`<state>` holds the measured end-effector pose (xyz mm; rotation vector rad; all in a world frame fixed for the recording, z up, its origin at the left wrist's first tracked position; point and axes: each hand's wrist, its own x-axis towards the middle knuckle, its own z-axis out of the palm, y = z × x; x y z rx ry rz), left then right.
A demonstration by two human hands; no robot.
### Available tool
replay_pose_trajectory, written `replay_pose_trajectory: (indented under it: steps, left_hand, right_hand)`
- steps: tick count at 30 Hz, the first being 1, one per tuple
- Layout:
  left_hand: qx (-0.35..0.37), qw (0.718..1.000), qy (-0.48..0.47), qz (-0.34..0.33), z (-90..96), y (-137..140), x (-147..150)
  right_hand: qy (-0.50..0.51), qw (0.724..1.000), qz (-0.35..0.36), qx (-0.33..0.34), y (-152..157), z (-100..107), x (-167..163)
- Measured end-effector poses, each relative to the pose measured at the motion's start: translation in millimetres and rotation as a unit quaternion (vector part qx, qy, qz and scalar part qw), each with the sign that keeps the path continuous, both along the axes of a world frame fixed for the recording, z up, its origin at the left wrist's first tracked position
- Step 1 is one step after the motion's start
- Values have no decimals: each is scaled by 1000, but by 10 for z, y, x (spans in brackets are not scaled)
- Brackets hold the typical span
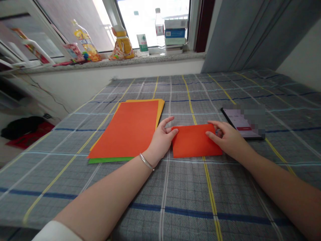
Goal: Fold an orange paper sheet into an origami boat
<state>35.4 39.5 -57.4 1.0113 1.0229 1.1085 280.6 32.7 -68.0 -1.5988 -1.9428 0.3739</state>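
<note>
A small orange-red rectangle of paper (195,142), seemingly folded, is held between my two hands just over the plaid cloth. My left hand (163,135) pinches its upper left corner with the thumb on top. At the upper right corner, my right hand (223,135) grips the paper between thumb and fingers. To the left lies a stack of coloured sheets (130,129), orange on top, with yellow and green edges showing beneath. A silver bangle (147,162) circles my left wrist.
A grey plaid cloth (120,204) covers the surface. Beyond my right hand lies a tablet or phone (239,124), partly blurred. Along the windowsill (100,65) stand an orange drink bottle (86,42), a yellow bottle (124,43), a tube (142,44), a clear bottle (159,28) and stacked boxes (175,33).
</note>
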Motion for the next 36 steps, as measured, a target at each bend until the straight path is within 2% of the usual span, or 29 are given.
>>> replay_pose_trajectory:
  steps: [2, 6, 11, 13, 19, 24, 36]
  left_hand:
    - [1, 1000, 1, 0, 3, -10, 11]
    - [-2, 999, -35, 8, 25, -35, 38]
    - [10, 998, -60, 18, -15, -15, 43]
    - [15, 998, -57, 13, -41, 1, 37]
    - [49, 999, -6, 22, -65, 16, 35]
    - [43, 999, -3, 24, -67, 32, 47]
    - [45, 996, 72, 35, -108, 72, 47]
  right_hand:
    - [38, 999, -24, 1, 13, -14, -18]
    - [142, 987, -59, -39, 16, -19, -50]
    - [267, 950, -5, -163, 4, 17, -61]
    - [290, 940, 8, -180, 1, 34, -63]
    - [258, 955, -15, -147, 6, 31, -61]
    - [208, 970, -16, -128, 8, 3, -32]
    - [254, 962, -17, -103, 34, 0, -71]
